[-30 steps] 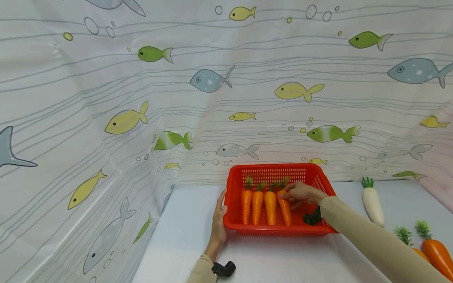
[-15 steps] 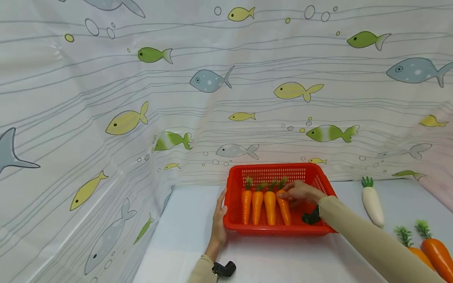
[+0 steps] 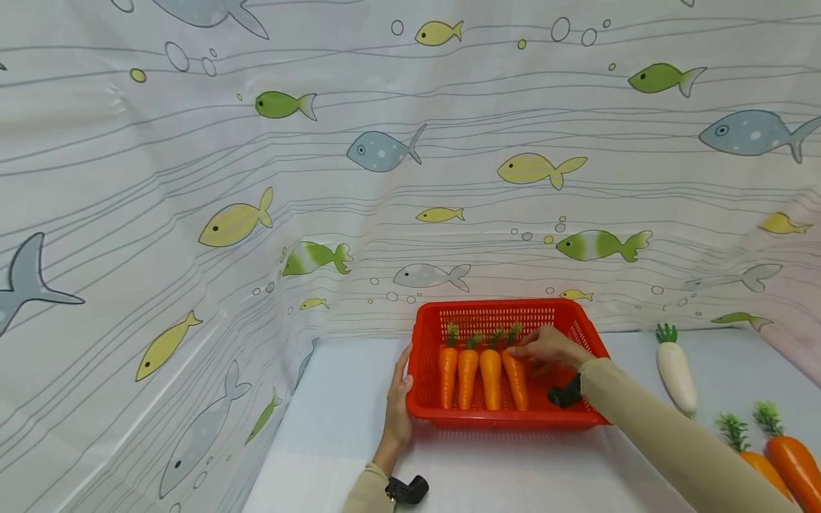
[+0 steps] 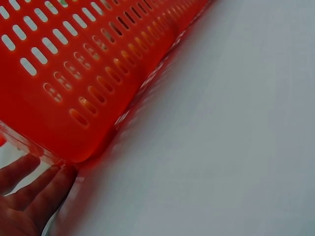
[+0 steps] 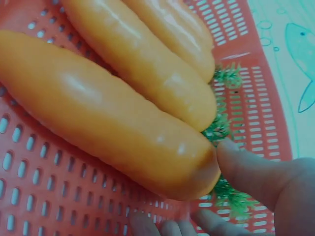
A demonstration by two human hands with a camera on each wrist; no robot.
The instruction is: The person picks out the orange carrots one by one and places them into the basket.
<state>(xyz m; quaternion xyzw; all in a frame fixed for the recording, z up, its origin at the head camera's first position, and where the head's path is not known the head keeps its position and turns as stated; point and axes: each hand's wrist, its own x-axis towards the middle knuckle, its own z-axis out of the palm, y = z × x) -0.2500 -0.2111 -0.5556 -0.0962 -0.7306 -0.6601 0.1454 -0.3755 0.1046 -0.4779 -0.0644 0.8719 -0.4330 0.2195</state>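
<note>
Several orange carrots (image 3: 491, 377) with green tops lie side by side in a red plastic basket (image 3: 494, 419). My right hand (image 3: 550, 348) reaches into the basket and holds the rightmost carrot (image 3: 515, 381) near its leafy end. In the right wrist view, my thumb (image 5: 246, 169) presses the thick end of that carrot (image 5: 108, 123), with the other fingers curled low beside it. My left hand (image 3: 398, 410) rests along the basket's left side. The left wrist view shows its fairly straight fingers (image 4: 47, 194) at the rim of the basket (image 4: 64, 118).
Right of the basket, a white radish (image 3: 676, 374) with a green top lies on the white table (image 3: 333, 406). Two more carrots (image 3: 795, 467) lie at the front right, partly behind the right sleeve. A fish-print curtain (image 3: 487, 249) hangs close behind the basket.
The rightmost carrot has shifted very slightly left at its lower end, with my right hand still on it. My left hand stays against the basket. The head view has tilted a little.
</note>
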